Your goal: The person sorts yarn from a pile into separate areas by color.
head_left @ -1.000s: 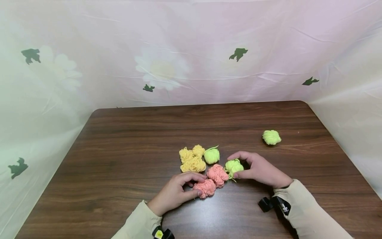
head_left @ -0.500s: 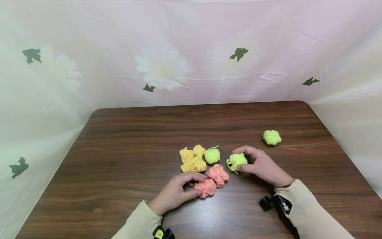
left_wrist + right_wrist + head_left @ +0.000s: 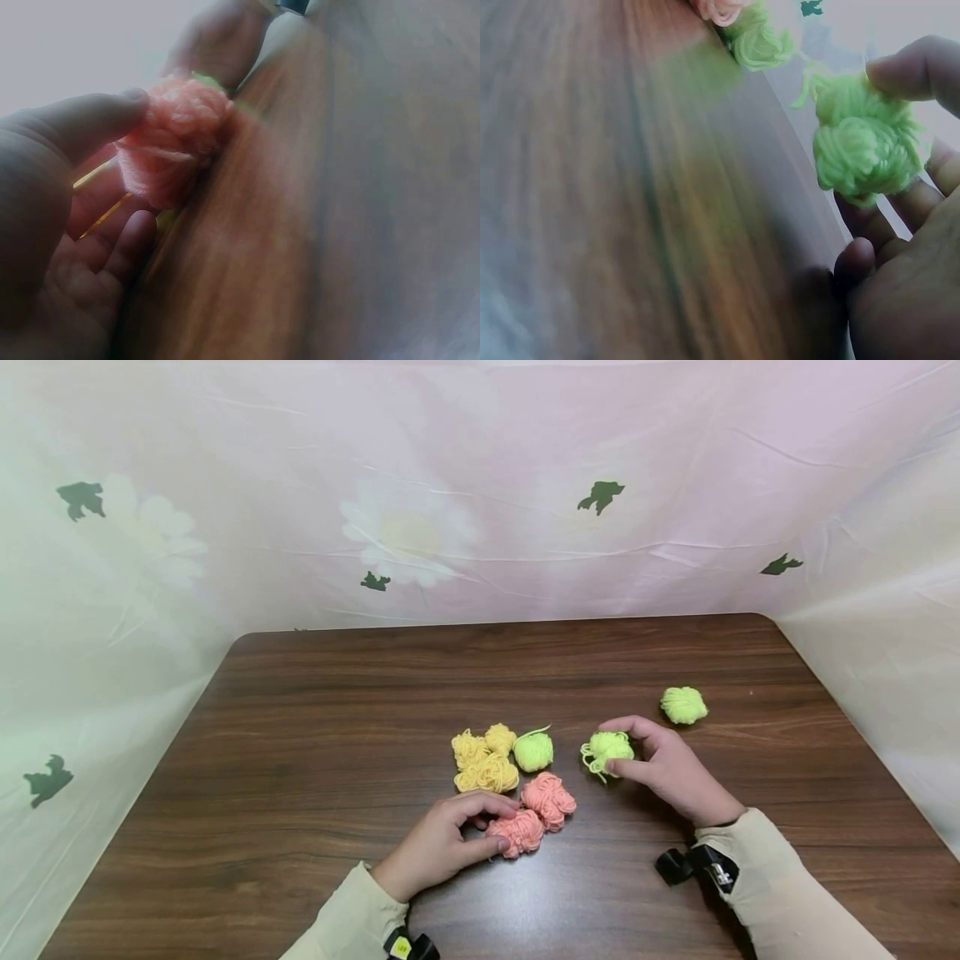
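My left hand point(image 3: 442, 843) holds a pink yarn ball point(image 3: 517, 832) between thumb and fingers; the left wrist view shows the thumb against the pink strands point(image 3: 176, 142). Touching that ball at its upper right is a second pink yarn ball point(image 3: 549, 800). To the right, my right hand point(image 3: 667, 768) pinches a green yarn ball point(image 3: 609, 752) with loose strands hanging on its left side. In the right wrist view this green ball point(image 3: 866, 142) sits between thumb and fingers. Another green ball point(image 3: 533, 751) lies left of it, beside several yellow yarn balls point(image 3: 487, 772).
A third green yarn ball point(image 3: 683, 705) lies apart at the right, beyond my right hand. The dark wooden table point(image 3: 315, 735) ends at a pale flowered cloth point(image 3: 495, 485) behind it. Both wrists carry a black strapped device point(image 3: 693, 866).
My right hand has carried the green ball up and to the right, away from the pink balls. The left hand and the other yarn balls stay where they were.
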Action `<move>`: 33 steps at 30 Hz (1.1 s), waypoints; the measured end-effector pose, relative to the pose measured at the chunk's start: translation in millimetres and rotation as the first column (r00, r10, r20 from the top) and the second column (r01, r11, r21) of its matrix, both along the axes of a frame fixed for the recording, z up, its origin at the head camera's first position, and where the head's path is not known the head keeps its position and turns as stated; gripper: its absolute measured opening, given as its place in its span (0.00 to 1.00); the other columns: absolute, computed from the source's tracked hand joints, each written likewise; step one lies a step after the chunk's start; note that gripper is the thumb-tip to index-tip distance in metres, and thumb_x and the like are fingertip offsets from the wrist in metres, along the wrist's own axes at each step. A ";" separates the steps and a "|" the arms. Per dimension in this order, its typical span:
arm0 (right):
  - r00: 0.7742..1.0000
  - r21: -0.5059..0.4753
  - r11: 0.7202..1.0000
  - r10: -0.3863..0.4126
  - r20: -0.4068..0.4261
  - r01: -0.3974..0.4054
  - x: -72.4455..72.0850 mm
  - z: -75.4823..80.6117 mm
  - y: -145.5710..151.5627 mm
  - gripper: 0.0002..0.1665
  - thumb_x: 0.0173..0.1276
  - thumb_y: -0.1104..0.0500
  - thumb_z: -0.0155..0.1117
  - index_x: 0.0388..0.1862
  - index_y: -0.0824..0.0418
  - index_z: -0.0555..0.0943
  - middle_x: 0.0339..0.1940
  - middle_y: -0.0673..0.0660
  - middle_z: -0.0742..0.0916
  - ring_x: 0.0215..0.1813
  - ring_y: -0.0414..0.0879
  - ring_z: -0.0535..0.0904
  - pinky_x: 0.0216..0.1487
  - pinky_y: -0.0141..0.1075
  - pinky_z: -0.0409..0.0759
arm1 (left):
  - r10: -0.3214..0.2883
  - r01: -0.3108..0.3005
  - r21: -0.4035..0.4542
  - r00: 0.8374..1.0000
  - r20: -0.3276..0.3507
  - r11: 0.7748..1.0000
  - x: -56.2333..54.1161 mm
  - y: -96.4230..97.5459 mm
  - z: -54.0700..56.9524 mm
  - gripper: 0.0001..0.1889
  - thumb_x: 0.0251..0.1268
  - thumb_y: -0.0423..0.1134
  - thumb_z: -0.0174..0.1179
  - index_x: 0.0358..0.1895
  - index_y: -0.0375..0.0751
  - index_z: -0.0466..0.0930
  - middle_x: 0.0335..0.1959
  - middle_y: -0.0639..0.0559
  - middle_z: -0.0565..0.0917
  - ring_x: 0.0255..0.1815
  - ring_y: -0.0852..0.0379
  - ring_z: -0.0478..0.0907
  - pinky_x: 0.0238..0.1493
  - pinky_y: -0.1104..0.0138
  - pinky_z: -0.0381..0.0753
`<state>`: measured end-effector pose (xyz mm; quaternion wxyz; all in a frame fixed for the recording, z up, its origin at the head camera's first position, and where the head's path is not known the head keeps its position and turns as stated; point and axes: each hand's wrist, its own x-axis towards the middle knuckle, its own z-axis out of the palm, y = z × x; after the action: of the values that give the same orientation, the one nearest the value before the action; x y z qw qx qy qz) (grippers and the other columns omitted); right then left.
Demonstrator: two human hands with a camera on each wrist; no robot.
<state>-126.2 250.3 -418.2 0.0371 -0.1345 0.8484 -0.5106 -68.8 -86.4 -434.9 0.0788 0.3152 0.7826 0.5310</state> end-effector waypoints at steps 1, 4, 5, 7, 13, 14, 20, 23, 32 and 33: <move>1.000 -0.003 1.000 -0.008 -0.002 0.008 -0.6 -0.8 0.9 0.24 0.63 0.63 0.73 0.58 0.59 0.80 0.53 0.55 0.85 0.52 0.37 0.78 0.48 0.26 0.75 | 0.000 0.000 0.000 1.000 0.000 1.000 0.0 0.0 0.0 0.12 0.67 0.42 0.67 0.52 0.50 0.84 0.55 0.58 0.85 0.58 0.59 0.79 0.52 0.66 0.80; 0.999 -0.002 0.999 -0.043 -0.007 0.043 -2.3 -1.7 3.5 0.24 0.62 0.63 0.74 0.58 0.58 0.80 0.51 0.54 0.86 0.48 0.37 0.79 0.44 0.27 0.76 | 0.000 0.000 -0.001 1.000 -0.002 1.000 0.1 0.1 0.0 0.12 0.67 0.42 0.67 0.52 0.50 0.84 0.55 0.58 0.85 0.58 0.59 0.79 0.53 0.66 0.80; 0.998 0.001 0.999 -0.055 -0.008 0.055 -2.8 -1.7 4.5 0.24 0.62 0.63 0.74 0.58 0.58 0.80 0.50 0.54 0.86 0.46 0.37 0.80 0.43 0.28 0.77 | 0.000 0.000 -0.003 1.000 -0.003 1.000 0.1 0.0 0.0 0.12 0.67 0.42 0.67 0.52 0.50 0.84 0.55 0.58 0.85 0.58 0.59 0.79 0.53 0.66 0.80; 0.997 0.005 0.997 -0.079 -0.008 0.079 -3.5 -1.6 6.2 0.25 0.62 0.63 0.74 0.58 0.58 0.80 0.50 0.54 0.86 0.44 0.37 0.80 0.40 0.28 0.78 | 0.000 0.000 -0.004 1.000 -0.005 1.000 0.1 0.0 0.0 0.12 0.67 0.42 0.67 0.52 0.50 0.84 0.55 0.58 0.85 0.58 0.59 0.79 0.53 0.66 0.80; 0.993 -0.037 0.993 -0.112 -0.024 0.111 -4.0 -0.5 9.7 0.26 0.62 0.64 0.74 0.59 0.62 0.79 0.45 0.52 0.86 0.41 0.36 0.78 0.36 0.29 0.77 | -0.005 0.005 0.003 1.000 -0.010 1.000 0.3 -0.1 0.6 0.12 0.67 0.41 0.67 0.52 0.49 0.84 0.55 0.58 0.85 0.58 0.58 0.79 0.53 0.66 0.80; 0.993 -0.041 0.993 -0.116 -0.030 0.115 -4.1 -0.1 10.3 0.26 0.62 0.64 0.74 0.59 0.62 0.79 0.44 0.51 0.86 0.40 0.36 0.78 0.36 0.29 0.77 | -0.006 0.006 0.004 1.000 -0.009 1.000 0.3 -0.1 0.7 0.12 0.67 0.41 0.67 0.52 0.49 0.84 0.55 0.58 0.85 0.59 0.58 0.79 0.53 0.66 0.80; 0.987 -0.031 0.987 -0.156 -0.041 0.155 -6.2 0.3 15.6 0.26 0.63 0.63 0.73 0.60 0.62 0.79 0.44 0.46 0.85 0.39 0.37 0.77 0.36 0.28 0.76 | -0.006 0.006 -0.001 1.000 -0.009 1.000 0.2 0.2 0.8 0.12 0.67 0.41 0.67 0.52 0.49 0.84 0.55 0.58 0.85 0.58 0.59 0.79 0.53 0.66 0.80; 0.983 -0.029 0.984 -0.179 -0.040 0.178 -7.1 -0.2 18.8 0.26 0.64 0.62 0.73 0.60 0.62 0.78 0.45 0.45 0.84 0.40 0.37 0.77 0.36 0.28 0.76 | -0.004 0.004 -0.003 1.000 -0.003 1.000 0.2 0.3 1.0 0.12 0.67 0.41 0.67 0.52 0.49 0.84 0.55 0.58 0.85 0.59 0.59 0.78 0.53 0.66 0.80; 0.971 -0.010 0.973 -0.233 -0.052 0.232 -9.5 -1.1 25.7 0.27 0.65 0.60 0.73 0.61 0.62 0.78 0.44 0.44 0.83 0.40 0.38 0.75 0.36 0.27 0.74 | -0.004 0.004 -0.001 1.000 -0.001 1.000 -0.3 0.5 0.7 0.13 0.66 0.41 0.68 0.52 0.49 0.84 0.55 0.58 0.85 0.59 0.58 0.78 0.53 0.66 0.80; 0.970 -0.014 0.972 -0.236 -0.053 0.236 -10.0 -1.1 25.9 0.27 0.65 0.60 0.74 0.61 0.63 0.78 0.43 0.44 0.83 0.40 0.38 0.75 0.35 0.27 0.74 | -0.005 0.005 0.000 1.000 -0.002 1.000 -0.4 0.4 0.7 0.13 0.66 0.41 0.68 0.52 0.49 0.84 0.55 0.58 0.85 0.59 0.58 0.78 0.53 0.66 0.80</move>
<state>-136.2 276.2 -419.3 -0.0476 -0.0467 0.8571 -0.5108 -69.2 -86.0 -434.2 0.0791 0.3176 0.7821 0.5303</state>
